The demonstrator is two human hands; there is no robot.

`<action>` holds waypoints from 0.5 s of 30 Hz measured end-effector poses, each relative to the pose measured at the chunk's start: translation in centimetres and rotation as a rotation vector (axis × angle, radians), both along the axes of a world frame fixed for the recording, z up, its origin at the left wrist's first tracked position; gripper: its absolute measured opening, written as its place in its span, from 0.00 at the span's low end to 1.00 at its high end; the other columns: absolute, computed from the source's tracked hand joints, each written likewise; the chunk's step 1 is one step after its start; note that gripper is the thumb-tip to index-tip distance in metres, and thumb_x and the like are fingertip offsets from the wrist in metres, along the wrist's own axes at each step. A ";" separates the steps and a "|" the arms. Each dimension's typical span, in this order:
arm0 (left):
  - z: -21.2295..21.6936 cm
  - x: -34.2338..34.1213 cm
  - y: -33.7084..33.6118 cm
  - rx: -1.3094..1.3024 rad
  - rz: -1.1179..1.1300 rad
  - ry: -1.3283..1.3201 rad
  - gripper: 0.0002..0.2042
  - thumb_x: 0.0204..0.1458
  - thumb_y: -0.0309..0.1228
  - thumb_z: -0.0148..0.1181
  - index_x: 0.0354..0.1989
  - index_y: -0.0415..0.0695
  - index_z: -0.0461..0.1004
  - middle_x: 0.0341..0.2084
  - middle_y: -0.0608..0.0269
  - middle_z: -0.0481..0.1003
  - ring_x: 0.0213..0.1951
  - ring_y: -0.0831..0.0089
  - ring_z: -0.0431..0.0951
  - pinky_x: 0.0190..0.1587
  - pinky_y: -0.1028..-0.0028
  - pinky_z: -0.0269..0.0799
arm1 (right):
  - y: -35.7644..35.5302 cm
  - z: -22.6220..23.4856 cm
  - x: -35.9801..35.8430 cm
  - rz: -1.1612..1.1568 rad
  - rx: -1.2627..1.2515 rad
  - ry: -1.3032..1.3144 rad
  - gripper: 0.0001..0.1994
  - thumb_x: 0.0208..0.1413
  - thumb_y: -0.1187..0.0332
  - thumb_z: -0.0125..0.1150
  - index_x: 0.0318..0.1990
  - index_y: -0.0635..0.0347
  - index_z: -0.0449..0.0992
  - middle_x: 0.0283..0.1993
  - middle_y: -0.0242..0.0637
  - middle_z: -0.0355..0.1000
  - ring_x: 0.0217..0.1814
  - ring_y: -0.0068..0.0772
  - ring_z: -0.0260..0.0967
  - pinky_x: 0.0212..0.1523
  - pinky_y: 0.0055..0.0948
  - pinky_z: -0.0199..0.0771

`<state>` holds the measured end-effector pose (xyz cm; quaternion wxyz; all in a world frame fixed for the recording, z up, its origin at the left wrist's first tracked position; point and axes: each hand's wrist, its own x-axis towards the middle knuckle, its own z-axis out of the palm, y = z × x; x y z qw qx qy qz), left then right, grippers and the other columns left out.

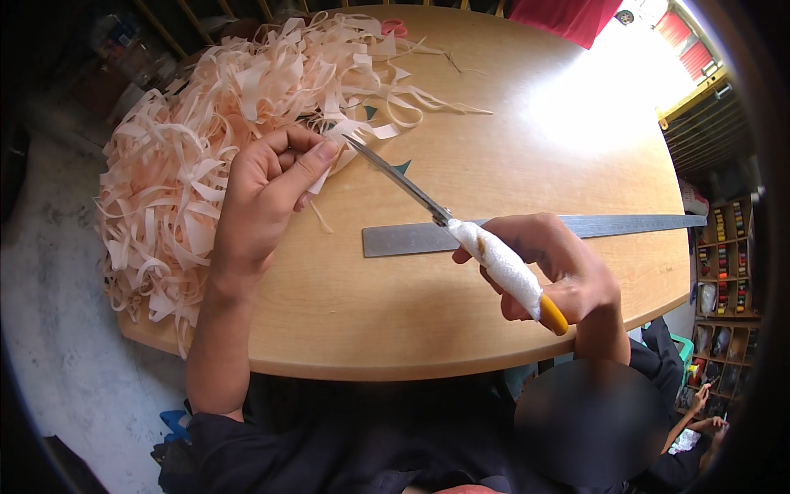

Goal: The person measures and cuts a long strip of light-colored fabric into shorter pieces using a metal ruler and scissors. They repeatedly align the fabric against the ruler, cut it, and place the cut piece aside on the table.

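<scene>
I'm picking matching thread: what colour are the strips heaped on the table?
The heaped strips are pale peach-pink, best seen in the head view.

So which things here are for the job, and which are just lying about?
In use, it seems:
scissors, in the right hand
pale strip, pinched in the left hand
big pile of strips, probably

Just lying about, it seems:
metal ruler, on the table
small green scrap

There is one table (329, 321), one ruler (411, 240), one pair of wrapped scissors (494, 262).
</scene>
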<state>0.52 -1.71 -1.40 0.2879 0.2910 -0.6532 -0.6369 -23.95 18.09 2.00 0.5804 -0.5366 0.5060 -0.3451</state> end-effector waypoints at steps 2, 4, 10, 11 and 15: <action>0.0 -0.1 0.2 0.013 -0.020 0.004 0.06 0.65 0.32 0.63 0.40 0.41 0.78 0.22 0.78 0.71 0.23 0.91 0.61 0.27 0.84 0.53 | 0.1 -0.3 0.3 0.000 -0.034 -0.027 0.20 0.56 0.61 0.71 0.48 0.71 0.80 0.36 0.38 0.80 0.38 0.23 0.79 0.37 0.25 0.79; -0.2 -0.2 0.4 0.035 -0.023 0.025 0.06 0.65 0.30 0.63 0.40 0.40 0.78 0.21 0.78 0.73 0.22 0.93 0.61 0.26 0.85 0.53 | 0.0 -0.8 0.7 -0.018 -0.064 -0.045 0.21 0.58 0.60 0.70 0.48 0.73 0.79 0.38 0.40 0.81 0.40 0.25 0.80 0.38 0.25 0.80; -0.1 -0.2 0.5 0.053 -0.072 0.034 0.07 0.65 0.31 0.63 0.41 0.38 0.79 0.21 0.78 0.73 0.21 0.93 0.60 0.25 0.85 0.52 | 0.0 -1.2 1.0 -0.047 -0.047 -0.056 0.20 0.60 0.60 0.69 0.48 0.72 0.79 0.38 0.40 0.82 0.39 0.24 0.81 0.37 0.23 0.80; -0.1 -0.2 0.6 0.059 -0.061 0.022 0.07 0.65 0.31 0.63 0.41 0.39 0.79 0.20 0.79 0.72 0.21 0.92 0.59 0.25 0.84 0.51 | 0.0 -1.1 0.9 -0.045 -0.045 -0.045 0.19 0.61 0.61 0.69 0.47 0.72 0.80 0.37 0.40 0.82 0.39 0.24 0.81 0.37 0.23 0.80; -0.2 -0.3 0.8 0.072 -0.055 0.028 0.07 0.65 0.30 0.63 0.41 0.39 0.79 0.20 0.79 0.70 0.21 0.92 0.58 0.25 0.84 0.51 | 0.0 -1.1 0.9 -0.067 -0.031 -0.049 0.15 0.63 0.64 0.67 0.46 0.70 0.81 0.37 0.37 0.82 0.38 0.21 0.80 0.36 0.21 0.79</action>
